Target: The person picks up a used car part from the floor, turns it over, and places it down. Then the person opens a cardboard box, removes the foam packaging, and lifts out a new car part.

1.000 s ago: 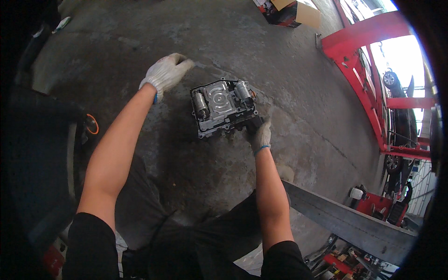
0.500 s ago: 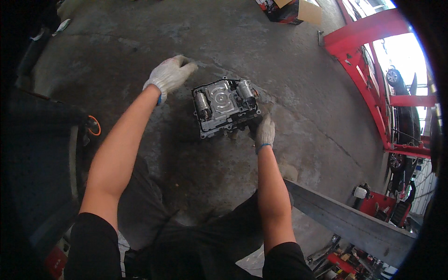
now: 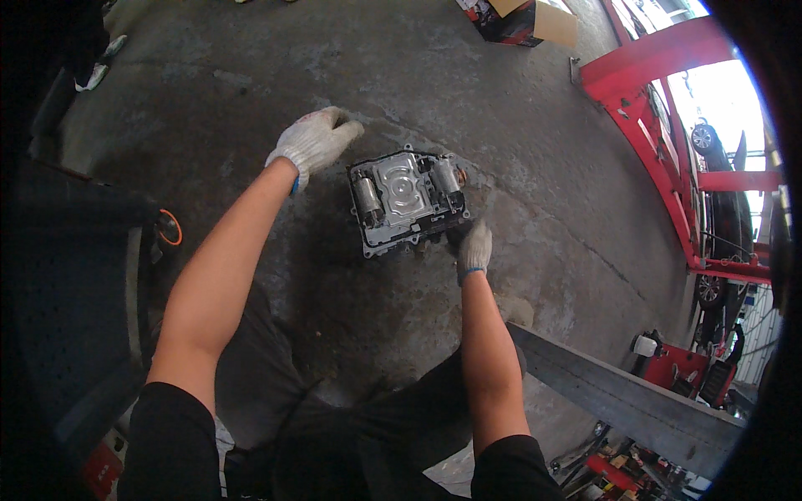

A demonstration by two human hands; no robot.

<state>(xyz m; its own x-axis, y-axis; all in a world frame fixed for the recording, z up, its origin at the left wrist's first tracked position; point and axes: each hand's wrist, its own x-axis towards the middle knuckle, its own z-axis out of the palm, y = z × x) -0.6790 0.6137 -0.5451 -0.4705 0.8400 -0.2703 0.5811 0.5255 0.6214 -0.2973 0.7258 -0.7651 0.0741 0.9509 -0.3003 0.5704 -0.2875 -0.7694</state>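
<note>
Floor (image 3: 568, 184), metal unit (image 3: 403, 188) at right grip (image 3: 476, 247)

My left hand (image 3: 316, 140) and right hand (image 3: 476, 247) wear off-white gloves (image 3: 307, 149), blue at the cuffs (image 3: 474, 270). My sleeves (image 3: 171, 442) are black, my trousers (image 3: 261, 355) dark grey. The unit (image 3: 403, 190) is silver and black, with a copper-orange bit (image 3: 461, 177). The floor (image 3: 568, 167) is grey, blotched darker. I see a red frame (image 3: 652, 63), an orange ring (image 3: 177, 222) and a tan box (image 3: 555, 30) with a black-and-red side.

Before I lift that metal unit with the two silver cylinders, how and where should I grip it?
Probably low on the left and right outer rims of the metal unit, coming from both sides: it's broad and boxy, with silver cylinders raised just inside those opposing edges.
</note>
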